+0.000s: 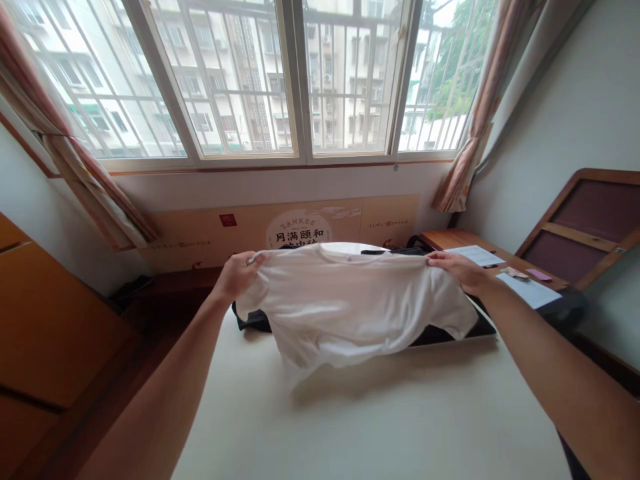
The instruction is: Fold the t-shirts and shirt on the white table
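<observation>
White tabletop (380, 427) holds something black (255, 322), mostly hidden behind the outstretched shirt (345, 307).

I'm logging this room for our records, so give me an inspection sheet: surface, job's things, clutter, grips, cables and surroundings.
Surface: white table, partly hidden by the garment.
Job's things: white T-shirt, spread out over the table, lightly creased.
Clutter: dark items, mostly hidden by the shirt, too covered to identify; papers on the wooden desk at right.
Grips: left grip and right grip each pinch the shirt's upper edge, on opposite sides of the collar.
Cables: nothing seen.
Surroundings: barred window, tied curtains, printed board below the window.
</observation>
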`<act>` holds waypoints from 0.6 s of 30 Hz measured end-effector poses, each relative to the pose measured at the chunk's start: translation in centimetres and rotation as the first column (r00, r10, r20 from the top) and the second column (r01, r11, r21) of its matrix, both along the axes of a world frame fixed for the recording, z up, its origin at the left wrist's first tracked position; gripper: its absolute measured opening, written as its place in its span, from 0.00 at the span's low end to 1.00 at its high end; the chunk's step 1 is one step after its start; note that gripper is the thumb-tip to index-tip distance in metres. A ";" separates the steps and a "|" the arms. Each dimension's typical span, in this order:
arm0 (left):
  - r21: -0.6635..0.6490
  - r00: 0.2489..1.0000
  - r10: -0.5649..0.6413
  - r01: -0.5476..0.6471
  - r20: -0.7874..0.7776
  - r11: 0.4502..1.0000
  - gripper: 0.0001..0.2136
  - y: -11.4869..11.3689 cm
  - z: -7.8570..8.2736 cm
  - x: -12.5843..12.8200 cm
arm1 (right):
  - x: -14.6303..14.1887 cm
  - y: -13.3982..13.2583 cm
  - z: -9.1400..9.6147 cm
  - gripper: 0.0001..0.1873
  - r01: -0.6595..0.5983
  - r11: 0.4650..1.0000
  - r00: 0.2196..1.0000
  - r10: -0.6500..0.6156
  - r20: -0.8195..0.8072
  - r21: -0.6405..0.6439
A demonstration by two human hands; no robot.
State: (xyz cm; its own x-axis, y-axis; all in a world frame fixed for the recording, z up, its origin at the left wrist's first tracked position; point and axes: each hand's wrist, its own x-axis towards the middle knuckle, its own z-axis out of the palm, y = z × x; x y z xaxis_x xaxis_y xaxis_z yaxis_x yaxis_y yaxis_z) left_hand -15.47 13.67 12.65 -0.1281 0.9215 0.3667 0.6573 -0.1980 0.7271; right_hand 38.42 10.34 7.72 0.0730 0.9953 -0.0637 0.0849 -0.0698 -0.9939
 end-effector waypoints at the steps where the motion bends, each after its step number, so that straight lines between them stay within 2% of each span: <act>1: 0.047 0.992 0.103 -0.100 -0.077 0.994 0.16 1.5 0.5 0.3 | -0.8 2.0 0.5 0.18 0.093 0.991 0.995 -0.095 0.021 0.095; 3: 0.081 0.940 0.276 -0.265 -0.202 0.961 0.15 3.2 1.2 1.4 | -2.8 5.2 1.3 0.22 0.265 0.937 0.956 -0.287 0.065 0.228; 4: 0.111 0.913 0.340 -0.322 -0.227 0.940 0.16 3.1 1.3 2.2 | -3.9 6.1 1.5 0.24 0.324 0.902 0.922 -0.369 0.118 0.284; 5: 0.142 0.903 0.353 -0.327 -0.243 0.934 0.17 2.3 1.0 3.1 | -5.2 6.5 1.5 0.25 0.350 0.870 0.884 -0.429 0.184 0.347; 6: 0.169 0.916 0.306 -0.269 -0.259 0.948 0.15 0.9 0.5 4.2 | -6.4 6.3 1.3 0.24 0.330 0.848 0.852 -0.456 0.257 0.414; 7: 0.178 0.941 0.194 -0.147 -0.279 0.973 0.12 -0.9 -0.3 5.3 | -7.7 5.5 0.8 0.22 0.261 0.839 0.831 -0.447 0.331 0.478; 8: 0.128 0.955 0.002 0.038 -0.295 0.991 0.10 -3.2 -1.3 6.3 | -9.0 4.1 0.1 0.19 0.141 0.839 0.827 -0.392 0.404 0.525; 9: 0.011 0.926 -0.226 0.241 -0.303 0.971 0.10 -5.5 -2.5 7.2 | -10.3 2.3 -0.8 0.15 -0.009 0.849 0.832 -0.286 0.475 0.528; 10: -0.116 0.855 -0.416 0.400 -0.310 0.909 0.11 -7.8 -3.8 8.0 | -11.5 0.3 -1.8 0.13 -0.185 0.855 0.826 -0.131 0.548 0.484; 11: -0.194 0.784 -0.527 0.490 -0.327 0.850 0.11 -9.9 -5.1 8.5 | -12.6 -1.8 -2.9 0.12 -0.334 0.842 0.789 0.003 0.615 0.424; 12: -0.219 0.739 -0.573 0.530 -0.354 0.819 0.09 -11.5 -6.3 8.9 | -13.5 -3.8 -4.1 0.12 -0.448 0.810 0.732 0.089 0.676 0.379; 14: -0.219 0.695 -0.580 0.542 -0.426 0.811 0.14 -13.3 -8.3 9.2 | -15.0 -6.9 -6.1 0.17 -0.572 0.755 0.614 0.134 0.778 0.321; 16: -0.187 0.698 -0.520 0.499 -0.492 0.846 0.18 -13.4 -9.7 8.9 | -15.7 -8.4 -7.7 0.19 -0.584 0.747 0.548 0.074 0.833 0.318; 18: -0.164 0.720 -0.461 0.446 -0.518 0.880 0.16 -12.5 -10.4 8.4 | -15.9 -8.6 -8.5 0.13 -0.547 0.759 0.533 -0.009 0.846 0.352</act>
State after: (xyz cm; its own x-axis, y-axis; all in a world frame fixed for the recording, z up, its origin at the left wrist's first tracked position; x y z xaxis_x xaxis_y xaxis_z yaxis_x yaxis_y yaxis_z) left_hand -7.02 1.21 2.28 0.5135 0.8286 0.2231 0.7717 -0.5596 0.3022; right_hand 22.55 1.74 -0.80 -0.4646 0.7964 0.3871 0.7250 0.5931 -0.3502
